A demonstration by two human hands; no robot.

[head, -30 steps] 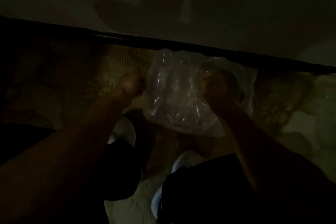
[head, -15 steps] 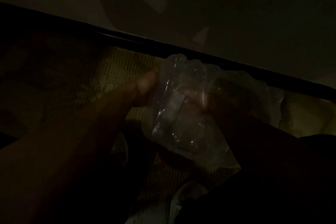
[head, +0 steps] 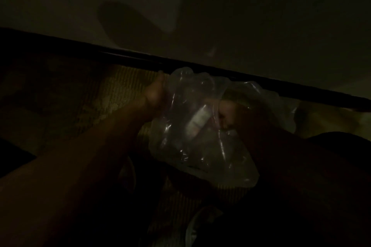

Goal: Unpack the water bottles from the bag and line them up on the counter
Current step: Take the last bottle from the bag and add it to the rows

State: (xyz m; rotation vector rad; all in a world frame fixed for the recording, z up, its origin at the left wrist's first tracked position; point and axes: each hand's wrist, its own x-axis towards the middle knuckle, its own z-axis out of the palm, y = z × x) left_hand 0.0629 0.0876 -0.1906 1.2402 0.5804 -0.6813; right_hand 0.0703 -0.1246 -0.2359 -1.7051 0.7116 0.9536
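The scene is very dark. A clear plastic bag (head: 202, 146) hangs in the air just below the dark front edge of the counter (head: 200, 66). Inside it I make out a water bottle with a pale label (head: 197, 119); other bottles are too dim to tell apart. My left hand (head: 154, 94) grips the bag's left top edge. My right hand (head: 228, 113) is closed on the bag's right side, partly behind the plastic.
The pale counter top (head: 261, 16) fills the upper half of the view. Below the edge lies a striped, patterned rug (head: 112, 96). My dark trousers and a light shoe (head: 200, 224) show at the bottom.
Both hands have lifted the bag up and to the right, closer to the counter's edge. The view has darkened and tilted.
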